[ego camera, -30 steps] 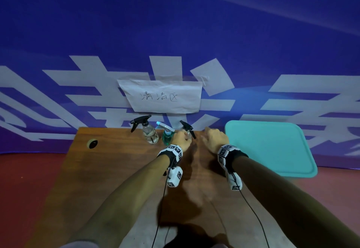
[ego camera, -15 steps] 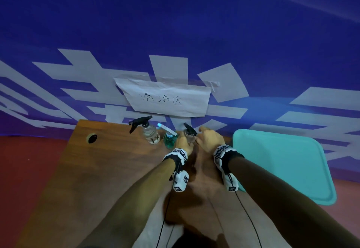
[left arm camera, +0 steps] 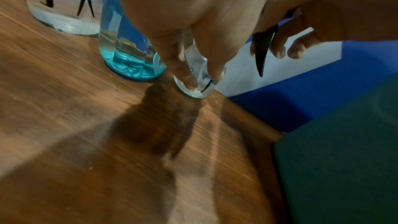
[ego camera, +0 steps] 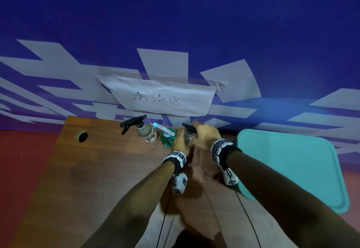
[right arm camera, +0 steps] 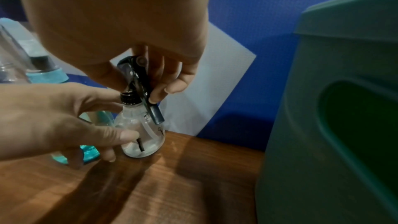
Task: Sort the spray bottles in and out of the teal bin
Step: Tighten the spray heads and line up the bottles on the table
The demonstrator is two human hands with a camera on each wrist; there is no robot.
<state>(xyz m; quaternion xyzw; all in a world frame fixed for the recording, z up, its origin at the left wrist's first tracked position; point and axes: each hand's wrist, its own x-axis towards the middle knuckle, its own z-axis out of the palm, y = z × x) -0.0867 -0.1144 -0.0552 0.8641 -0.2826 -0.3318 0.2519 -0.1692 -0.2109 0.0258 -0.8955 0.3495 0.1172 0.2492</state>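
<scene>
The wooden table [ego camera: 93,169] carries everything, with the teal bin [ego camera: 292,162] against its right edge. Along the far edge stand three spray bottles: a larger clear bottle [ego camera: 146,133], a blue-tinted bottle [ego camera: 167,140] beside it, and the small clear bottle [right arm camera: 142,135], upright near the far right corner. The left hand [ego camera: 180,142] wraps its fingers around that small bottle's body, low down. The right hand [ego camera: 206,135] curls over its black trigger head [right arm camera: 137,81] from above.
</scene>
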